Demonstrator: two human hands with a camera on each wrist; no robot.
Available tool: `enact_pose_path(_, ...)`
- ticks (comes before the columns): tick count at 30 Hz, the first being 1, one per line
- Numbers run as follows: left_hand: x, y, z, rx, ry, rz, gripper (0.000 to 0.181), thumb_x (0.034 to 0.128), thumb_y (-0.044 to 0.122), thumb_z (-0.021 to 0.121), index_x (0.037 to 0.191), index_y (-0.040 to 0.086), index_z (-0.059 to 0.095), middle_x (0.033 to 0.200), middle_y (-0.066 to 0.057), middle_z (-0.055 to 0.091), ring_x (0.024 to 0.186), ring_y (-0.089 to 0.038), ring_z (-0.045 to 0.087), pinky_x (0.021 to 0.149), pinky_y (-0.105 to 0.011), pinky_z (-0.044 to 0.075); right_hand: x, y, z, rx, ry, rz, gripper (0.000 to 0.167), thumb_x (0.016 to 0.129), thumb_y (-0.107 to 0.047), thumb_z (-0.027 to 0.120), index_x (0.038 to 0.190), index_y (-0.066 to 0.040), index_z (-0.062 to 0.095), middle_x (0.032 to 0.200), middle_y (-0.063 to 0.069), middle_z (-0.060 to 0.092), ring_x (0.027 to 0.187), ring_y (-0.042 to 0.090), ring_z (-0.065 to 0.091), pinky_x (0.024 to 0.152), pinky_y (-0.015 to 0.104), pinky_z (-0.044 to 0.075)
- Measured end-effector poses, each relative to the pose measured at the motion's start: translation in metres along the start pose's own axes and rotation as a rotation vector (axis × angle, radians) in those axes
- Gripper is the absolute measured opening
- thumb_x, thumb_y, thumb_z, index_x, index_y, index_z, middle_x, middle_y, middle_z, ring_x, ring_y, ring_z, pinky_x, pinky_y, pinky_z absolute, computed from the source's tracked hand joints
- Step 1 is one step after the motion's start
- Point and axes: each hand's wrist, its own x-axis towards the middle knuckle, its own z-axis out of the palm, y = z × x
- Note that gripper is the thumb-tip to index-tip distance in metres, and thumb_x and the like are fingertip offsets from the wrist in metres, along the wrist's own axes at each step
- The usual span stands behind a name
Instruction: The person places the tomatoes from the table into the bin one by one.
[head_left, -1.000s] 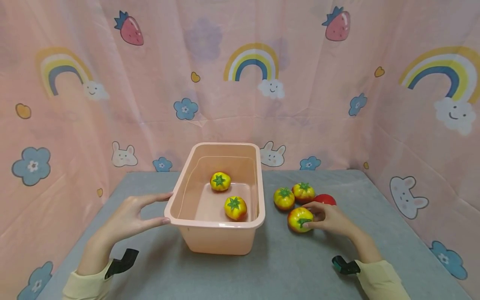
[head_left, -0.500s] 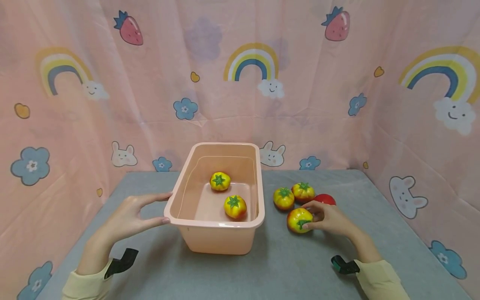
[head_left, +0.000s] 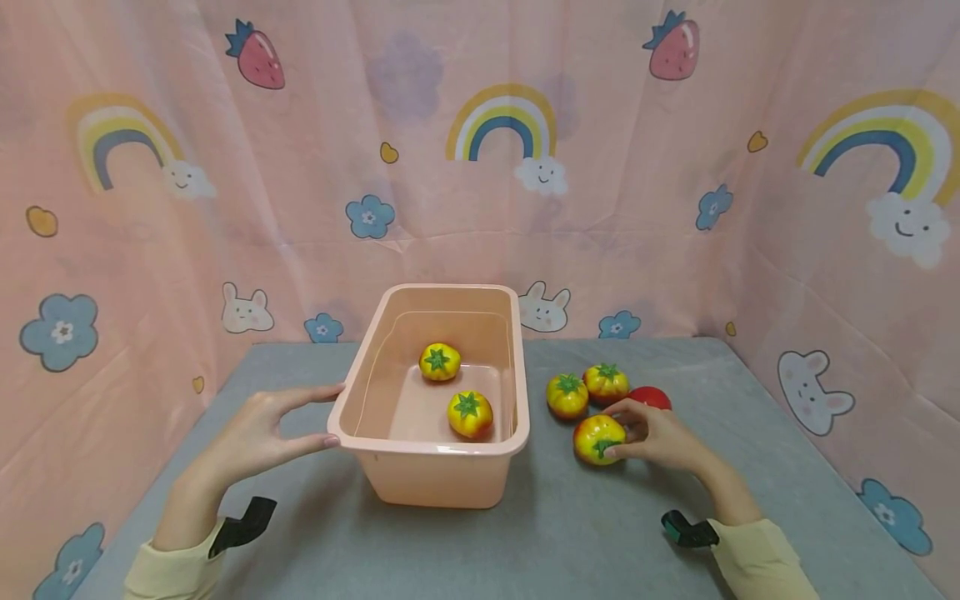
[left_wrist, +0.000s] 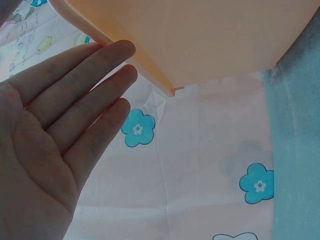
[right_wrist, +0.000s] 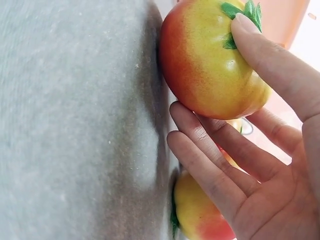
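Note:
In the head view my left hand (head_left: 251,437) touches the left rim of a pink bin (head_left: 431,479) with nearly straight fingers; the left wrist view has these fingers (left_wrist: 100,95) against the bin's side (left_wrist: 210,40). My right hand (head_left: 656,437) curls its thumb and fingers round a yellow-red tomato (head_left: 597,439) that rests on the table right of the bin. In the right wrist view the thumb lies by the green leaves of that tomato (right_wrist: 210,65), the fingers under it. Two like tomatoes (head_left: 438,362) (head_left: 470,415) lie inside the bin.
Behind the held tomato stand two more yellow-red tomatoes (head_left: 567,396) (head_left: 606,383), and a red one (head_left: 650,398) is partly hidden by my right hand. A pink patterned curtain (head_left: 315,167) hangs behind and beside the grey table (head_left: 585,533).

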Motion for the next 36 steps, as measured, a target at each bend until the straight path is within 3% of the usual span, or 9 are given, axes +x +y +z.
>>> enact_pose_path(19, 0.000, 0.001, -0.001, -0.001, -0.005, -0.007, 0.054, 0.0765, 0.036, 0.078, 0.126, 0.021, 0.063, 0.121, 0.008, 0.066, 0.109, -0.015, 0.064, 0.086, -0.043, 0.052, 0.003, -0.015, -0.018, -0.015, 0.049, -0.030, 0.053, 0.075, -0.033, 0.080, 0.119, -0.015, 0.057, 0.115, 0.009, 0.063, 0.100, 0.024, 0.060, 0.077, 0.024, 0.054)
enact_pose_path(27, 0.000, 0.001, -0.001, 0.017, -0.001, 0.007, 0.053, 0.0765, 0.036, 0.078, 0.125, 0.021, 0.064, 0.119, 0.007, 0.067, 0.107, -0.015, 0.064, 0.085, -0.041, 0.053, 0.004, -0.023, -0.028, -0.045, 0.056, -0.039, 0.055, 0.077, -0.034, 0.079, 0.122, -0.013, 0.055, 0.119, 0.014, 0.063, 0.098, 0.024, 0.063, 0.079, 0.032, 0.056)
enact_pose_path(32, 0.000, 0.001, -0.001, 0.010, -0.010, -0.019, 0.054, 0.0759, 0.038, 0.079, 0.126, 0.022, 0.063, 0.120, 0.009, 0.066, 0.109, -0.014, 0.063, 0.087, -0.042, 0.052, 0.006, -0.030, -0.034, -0.079, 0.067, -0.039, 0.055, 0.077, -0.036, 0.078, 0.122, -0.014, 0.056, 0.118, 0.013, 0.064, 0.094, 0.022, 0.063, 0.078, 0.031, 0.055)
enact_pose_path(36, 0.001, 0.001, -0.001, 0.006, -0.011, -0.028, 0.055, 0.0754, 0.038, 0.079, 0.125, 0.022, 0.063, 0.121, 0.011, 0.065, 0.110, -0.012, 0.063, 0.087, -0.041, 0.052, 0.008, -0.036, -0.039, -0.093, 0.070, -0.042, 0.056, 0.077, -0.037, 0.078, 0.122, -0.014, 0.056, 0.118, 0.014, 0.064, 0.095, 0.025, 0.064, 0.080, 0.037, 0.056)
